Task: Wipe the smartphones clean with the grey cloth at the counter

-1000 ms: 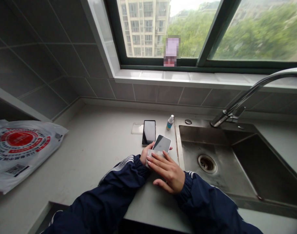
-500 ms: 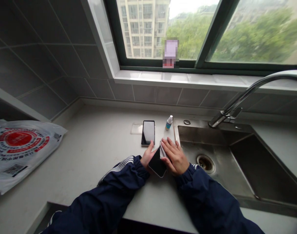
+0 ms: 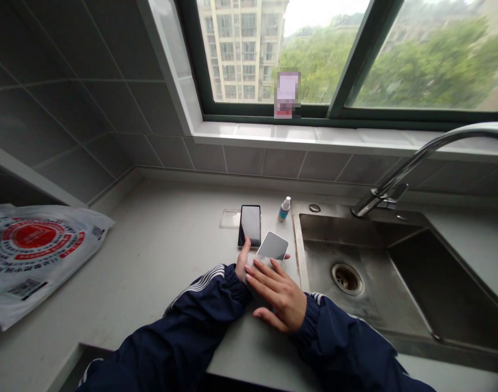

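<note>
My left hand (image 3: 242, 261) holds a phone (image 3: 273, 246) from below, its thumb raised at the left side and a fingertip showing at the right edge. My right hand (image 3: 279, 296) lies across the lower part of that phone, pressing a light cloth (image 3: 249, 265) that is mostly hidden under the fingers. Just beyond, a second phone (image 3: 250, 222) lies face up on the counter, partly over a clear case (image 3: 230, 218). A small spray bottle (image 3: 284, 209) stands upright to the right of it.
A steel sink (image 3: 371, 305) with a chrome faucet (image 3: 400, 163) is on the right. On the left lies a white plastic bag (image 3: 69, 272) with red print. A window (image 3: 314, 65) and its sill (image 3: 306, 137) are behind the counter (image 3: 163, 234).
My right hand and the cloth have slid down and left over the held phone. The phone's upper part is now uncovered. The camera view has shifted slightly.
</note>
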The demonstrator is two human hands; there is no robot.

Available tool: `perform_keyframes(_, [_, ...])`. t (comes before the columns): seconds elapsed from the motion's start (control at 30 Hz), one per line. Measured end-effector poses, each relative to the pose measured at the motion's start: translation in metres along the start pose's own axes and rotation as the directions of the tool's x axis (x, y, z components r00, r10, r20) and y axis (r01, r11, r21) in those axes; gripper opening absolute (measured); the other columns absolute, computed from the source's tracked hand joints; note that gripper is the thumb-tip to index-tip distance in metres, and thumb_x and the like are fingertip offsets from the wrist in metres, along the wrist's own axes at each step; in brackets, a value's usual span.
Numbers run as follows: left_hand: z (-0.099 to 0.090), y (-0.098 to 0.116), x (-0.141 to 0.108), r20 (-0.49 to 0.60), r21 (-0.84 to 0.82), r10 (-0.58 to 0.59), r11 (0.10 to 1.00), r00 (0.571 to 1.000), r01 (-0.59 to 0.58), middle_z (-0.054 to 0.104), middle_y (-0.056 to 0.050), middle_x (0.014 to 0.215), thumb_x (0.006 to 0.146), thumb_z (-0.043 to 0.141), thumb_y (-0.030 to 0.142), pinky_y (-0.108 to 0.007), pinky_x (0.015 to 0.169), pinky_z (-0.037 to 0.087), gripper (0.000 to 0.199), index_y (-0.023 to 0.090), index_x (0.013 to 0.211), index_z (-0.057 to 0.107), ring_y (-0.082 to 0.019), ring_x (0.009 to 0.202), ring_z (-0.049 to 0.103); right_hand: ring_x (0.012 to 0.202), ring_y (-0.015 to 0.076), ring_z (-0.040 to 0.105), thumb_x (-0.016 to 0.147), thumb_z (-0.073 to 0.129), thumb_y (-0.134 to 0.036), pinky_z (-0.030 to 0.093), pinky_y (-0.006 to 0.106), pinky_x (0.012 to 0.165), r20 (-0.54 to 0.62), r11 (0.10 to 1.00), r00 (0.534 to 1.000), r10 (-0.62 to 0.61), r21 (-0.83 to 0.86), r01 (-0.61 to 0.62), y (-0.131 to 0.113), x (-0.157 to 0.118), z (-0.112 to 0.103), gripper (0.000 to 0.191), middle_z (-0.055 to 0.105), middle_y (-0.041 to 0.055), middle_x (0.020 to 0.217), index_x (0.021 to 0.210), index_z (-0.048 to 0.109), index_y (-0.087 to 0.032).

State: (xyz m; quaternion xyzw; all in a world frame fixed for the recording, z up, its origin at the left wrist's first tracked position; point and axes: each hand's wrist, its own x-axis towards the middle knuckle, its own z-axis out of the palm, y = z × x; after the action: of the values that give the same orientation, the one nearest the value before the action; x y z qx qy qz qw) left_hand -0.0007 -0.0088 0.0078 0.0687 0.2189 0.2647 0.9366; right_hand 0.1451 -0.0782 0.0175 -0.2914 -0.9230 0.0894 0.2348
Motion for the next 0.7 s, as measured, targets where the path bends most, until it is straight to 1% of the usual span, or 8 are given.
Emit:
perform_keyframes(0.1, [-0.009,-0.001,0.003,0.048,-0.008,0.014,1.000,0.999,-0.014,0.071,-0.022,0.101,0.080,0.024,0.081,-0.036,0.089,0.047,0.104,-0.007,0.128,0.051,-0.027,0.085,0.069,0.146,0.0296,0.022,0.099,0.038,-0.049,0.015,0.056,0.118,0.001,1.000,1.000,-0.016,-0.007,0.016,0.000,0.000,0.000,0.060,0.043,0.0149,0.148,0.145,0.039,-0.010])
perform_keyframes(0.2, [-0.015,-0.002,0.006,0.077,-0.002,-0.015,1.000,0.997,0.015,0.072,-0.022,0.097,0.077,0.024,0.084,-0.038,0.092,0.046,0.108,-0.008,0.126,0.053,-0.029,0.089,0.069,0.146,0.0286,0.022,0.100,0.035,-0.049,0.013,0.056,0.119,0.006,0.999,1.000,-0.031,-0.018,0.031,0.003,-0.002,0.001,0.060,0.043,0.0133,0.149,0.145,0.039,-0.010])
perform_keyframes(0.27, [-0.013,-0.003,0.006,0.100,0.007,-0.046,0.999,0.994,0.046,0.072,-0.023,0.097,0.075,0.025,0.086,-0.040,0.096,0.044,0.109,-0.007,0.125,0.054,-0.032,0.096,0.068,0.146,0.0280,0.022,0.101,0.032,-0.049,0.010,0.055,0.119,0.011,0.999,0.999,-0.044,-0.030,0.044,0.010,-0.003,0.001,0.060,0.041,0.0119,0.150,0.146,0.038,-0.011])
perform_keyframes(0.37, [-0.007,-0.006,0.006,0.156,0.006,-0.009,1.000,0.988,0.008,0.070,-0.024,0.103,0.079,0.023,0.082,-0.039,0.098,0.042,0.103,-0.004,0.126,0.054,-0.032,0.104,0.065,0.146,0.0273,0.023,0.102,0.030,-0.047,0.007,0.053,0.120,-0.005,0.997,1.000,-0.008,-0.080,0.008,0.028,-0.007,-0.002,0.059,0.038,0.0107,0.152,0.148,0.035,-0.012])
perform_keyframes(0.47, [0.000,-0.008,0.007,0.197,0.009,0.055,0.998,0.979,-0.058,0.069,-0.020,0.107,0.088,0.021,0.072,-0.038,0.099,0.041,0.087,0.004,0.131,0.053,-0.028,0.107,0.064,0.145,0.0269,0.026,0.101,0.037,-0.043,0.012,0.052,0.120,-0.053,0.988,0.996,0.071,-0.135,-0.078,0.048,-0.011,-0.007,0.058,0.039,0.0106,0.152,0.150,0.031,-0.014])
perform_keyframes(0.57, [0.004,-0.009,0.009,0.236,0.044,0.047,0.997,0.971,-0.059,0.068,-0.016,0.110,0.090,0.027,0.066,-0.041,0.097,0.042,0.072,0.015,0.135,0.051,-0.028,0.105,0.064,0.144,0.0287,0.028,0.099,0.041,-0.034,0.018,0.056,0.117,-0.119,0.975,0.983,0.137,-0.158,-0.155,0.062,-0.015,-0.012,0.057,0.039,0.0137,0.151,0.151,0.029,-0.014])
perform_keyframes(0.63, [0.005,-0.008,0.011,0.255,0.066,0.032,0.997,0.966,-0.050,0.067,-0.015,0.111,0.090,0.030,0.065,-0.043,0.095,0.042,0.068,0.019,0.136,0.050,-0.028,0.104,0.063,0.143,0.0295,0.029,0.099,0.041,-0.030,0.022,0.058,0.115,-0.166,0.969,0.972,0.165,-0.157,-0.191,0.068,-0.016,-0.013,0.056,0.039,0.0142,0.151,0.151,0.029,-0.015])
perform_keyframes(0.7, [0.004,-0.008,0.012,0.257,0.076,0.029,0.996,0.966,-0.050,0.067,-0.014,0.111,0.090,0.031,0.065,-0.044,0.094,0.043,0.068,0.020,0.136,0.050,-0.029,0.103,0.064,0.142,0.0302,0.031,0.099,0.042,-0.028,0.026,0.059,0.113,-0.209,0.968,0.962,0.178,-0.139,-0.209,0.071,-0.018,-0.012,0.055,0.041,0.0135,0.150,0.151,0.030,-0.017])
